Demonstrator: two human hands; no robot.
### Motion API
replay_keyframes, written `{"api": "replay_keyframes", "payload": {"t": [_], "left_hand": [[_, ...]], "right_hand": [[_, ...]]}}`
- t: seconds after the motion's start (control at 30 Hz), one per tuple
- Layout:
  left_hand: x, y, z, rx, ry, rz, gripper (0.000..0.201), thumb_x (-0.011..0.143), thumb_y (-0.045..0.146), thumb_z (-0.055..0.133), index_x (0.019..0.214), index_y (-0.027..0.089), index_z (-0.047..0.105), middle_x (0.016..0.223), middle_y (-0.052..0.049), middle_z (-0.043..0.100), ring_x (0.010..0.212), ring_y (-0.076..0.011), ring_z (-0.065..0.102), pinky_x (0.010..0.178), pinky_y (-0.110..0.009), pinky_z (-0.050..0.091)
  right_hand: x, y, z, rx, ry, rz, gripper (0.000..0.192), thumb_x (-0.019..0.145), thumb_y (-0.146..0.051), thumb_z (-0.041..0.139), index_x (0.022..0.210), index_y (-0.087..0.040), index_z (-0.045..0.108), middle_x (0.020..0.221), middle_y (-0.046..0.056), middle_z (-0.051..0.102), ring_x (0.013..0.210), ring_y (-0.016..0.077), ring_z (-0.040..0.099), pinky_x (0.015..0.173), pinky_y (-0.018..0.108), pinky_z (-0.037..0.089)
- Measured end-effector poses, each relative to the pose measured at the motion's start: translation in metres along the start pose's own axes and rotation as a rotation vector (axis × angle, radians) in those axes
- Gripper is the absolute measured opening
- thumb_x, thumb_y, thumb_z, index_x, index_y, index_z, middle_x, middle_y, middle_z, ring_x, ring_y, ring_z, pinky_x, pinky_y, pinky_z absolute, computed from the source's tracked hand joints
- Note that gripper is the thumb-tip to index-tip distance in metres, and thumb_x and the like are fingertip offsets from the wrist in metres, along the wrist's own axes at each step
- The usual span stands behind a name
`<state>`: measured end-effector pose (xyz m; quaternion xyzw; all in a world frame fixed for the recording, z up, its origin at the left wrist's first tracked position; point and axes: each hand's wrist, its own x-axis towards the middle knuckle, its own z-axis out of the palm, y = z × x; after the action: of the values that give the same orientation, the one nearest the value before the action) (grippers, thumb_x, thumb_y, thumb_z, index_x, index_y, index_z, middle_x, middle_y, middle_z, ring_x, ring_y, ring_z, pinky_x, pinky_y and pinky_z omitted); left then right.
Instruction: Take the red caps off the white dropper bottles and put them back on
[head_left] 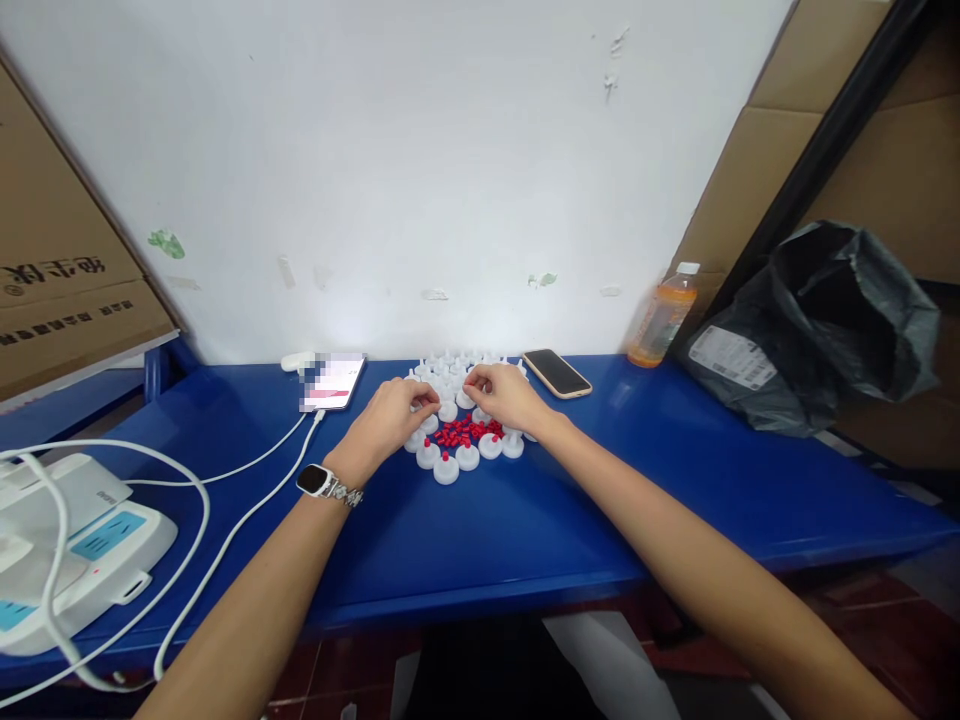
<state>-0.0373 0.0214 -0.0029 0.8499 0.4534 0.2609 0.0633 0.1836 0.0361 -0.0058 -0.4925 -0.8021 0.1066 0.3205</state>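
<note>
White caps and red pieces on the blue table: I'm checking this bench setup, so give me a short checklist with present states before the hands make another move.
1. Both hands at the pile: ok; left hand and right hand rest on the white caps.
2. Red pieces gathered between the caps: ok.
3. What the fingertips pinch: cannot tell, too small.
4. Dark phone clear of the right hand: ok, apart.
5. Lit phone with white cable close by the left hand: ok, not touching.
6. Orange bottle upright, capped: ok.
</note>
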Motion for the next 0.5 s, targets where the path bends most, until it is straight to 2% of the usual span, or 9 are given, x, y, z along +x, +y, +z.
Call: {"api": "replay_keyframes", "payload": {"t": [0.13,0.3,0.4,0.5], "left_hand": [[0.005,-0.004,-0.002,0.007,0.019,0.083,0.025,0.09,0.037,0.057,0.09,0.023,0.077,0.085,-0.008,0.073,0.083,-0.0247,0.061,0.077,-0.037,0.046],[0.019,-0.008,-0.003,0.073,-0.087,0.159,0.025,0.09,0.032,0.054,0.087,0.022,0.077,0.078,-0.009,0.07,0.081,-0.0235,0.059,0.076,-0.036,0.045],[0.024,-0.002,-0.003,0.151,-0.135,0.161,0.025,0.09,0.026,0.051,0.083,0.02,0.075,0.076,-0.009,0.068,0.082,-0.0237,0.058,0.075,-0.035,0.045],[0.023,0.009,-0.003,0.179,-0.131,0.146,0.025,0.091,0.021,0.049,0.08,0.019,0.072,0.081,-0.01,0.067,0.087,-0.025,0.058,0.075,-0.036,0.045]], "right_hand": [[0.0,-0.003,-0.002,-0.056,-0.03,0.005,0.016,0.087,-0.026,0.06,0.09,-0.019,0.074,0.084,0.004,0.075,0.077,0.0176,0.064,0.073,0.028,0.041],[0.001,-0.008,-0.004,-0.081,-0.076,-0.011,0.017,0.086,-0.024,0.059,0.089,-0.02,0.076,0.083,0.004,0.075,0.074,0.0173,0.063,0.073,0.028,0.04],[0.002,-0.009,-0.004,-0.076,-0.09,-0.04,0.018,0.086,-0.023,0.058,0.089,-0.02,0.077,0.083,0.003,0.075,0.075,0.0173,0.063,0.074,0.029,0.039],[0.003,-0.008,-0.004,-0.082,-0.092,-0.058,0.02,0.087,-0.023,0.058,0.09,-0.02,0.077,0.084,0.003,0.075,0.077,0.0178,0.063,0.076,0.03,0.038]]}}
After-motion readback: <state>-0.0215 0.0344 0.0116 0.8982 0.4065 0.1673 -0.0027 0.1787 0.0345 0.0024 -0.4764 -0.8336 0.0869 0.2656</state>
